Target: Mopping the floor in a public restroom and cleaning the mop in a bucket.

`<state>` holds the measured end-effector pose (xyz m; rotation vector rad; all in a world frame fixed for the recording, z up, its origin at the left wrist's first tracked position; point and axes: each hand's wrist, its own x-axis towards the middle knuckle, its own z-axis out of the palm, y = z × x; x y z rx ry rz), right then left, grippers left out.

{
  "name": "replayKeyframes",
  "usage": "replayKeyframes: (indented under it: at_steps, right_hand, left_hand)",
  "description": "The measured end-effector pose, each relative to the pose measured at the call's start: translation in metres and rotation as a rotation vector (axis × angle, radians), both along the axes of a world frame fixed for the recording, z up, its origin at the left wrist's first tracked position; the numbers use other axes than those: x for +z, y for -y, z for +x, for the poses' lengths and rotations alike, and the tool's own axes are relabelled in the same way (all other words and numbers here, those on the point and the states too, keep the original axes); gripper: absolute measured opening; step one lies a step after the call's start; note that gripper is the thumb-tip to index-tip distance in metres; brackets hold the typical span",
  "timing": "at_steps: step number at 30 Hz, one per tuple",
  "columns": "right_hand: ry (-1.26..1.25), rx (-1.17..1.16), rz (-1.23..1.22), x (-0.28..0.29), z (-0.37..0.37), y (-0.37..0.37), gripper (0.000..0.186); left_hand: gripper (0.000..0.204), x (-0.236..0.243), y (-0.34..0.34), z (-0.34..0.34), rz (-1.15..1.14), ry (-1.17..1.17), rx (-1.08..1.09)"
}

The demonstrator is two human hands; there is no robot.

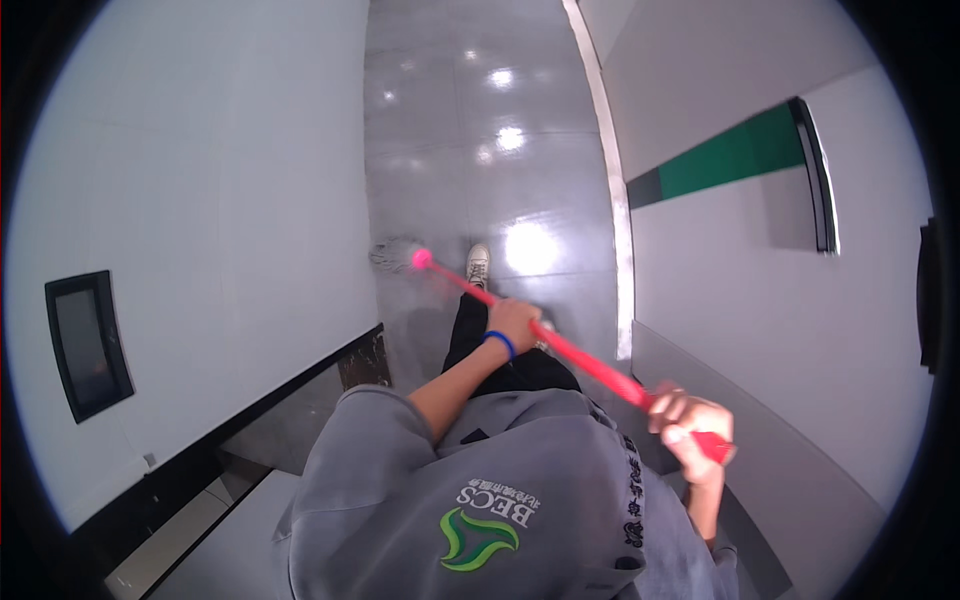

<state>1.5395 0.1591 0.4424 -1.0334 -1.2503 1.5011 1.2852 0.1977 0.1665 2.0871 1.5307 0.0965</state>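
A mop with a red pole slants across the view from lower right to upper left. Its grey string head, joined by a pink socket, lies on the floor against the base of the left wall. Around the middle of the pole my left hand is closed, a blue band on its wrist. My right hand grips the pole close to its upper end, which sticks out past the fingers. A white shoe of mine shows just right of the mop head.
Shiny grey floor runs ahead between a white wall on the left and another wall on the right with a green stripe. A dark-framed panel is on the left wall; a black-edged board is on the right.
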Motion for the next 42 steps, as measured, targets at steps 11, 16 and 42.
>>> replayKeyframes:
  at_steps: [11,16,42]
  right_hand:
    - [0.604,0.085,0.453,0.076,0.017,0.076,0.042]
    - [0.58,0.089,0.53,0.075,-0.009,0.118,0.047]
    - [-0.155,0.26,0.021,-0.056,-0.065,0.329,0.025]
  left_hand:
    - [0.024,0.01,0.05,0.223,0.064,0.706,-0.127]
    - [0.02,0.012,0.095,0.214,-0.059,0.721,-0.179]
    - [0.017,-0.032,0.405,-0.083,-0.044,0.023,0.246]
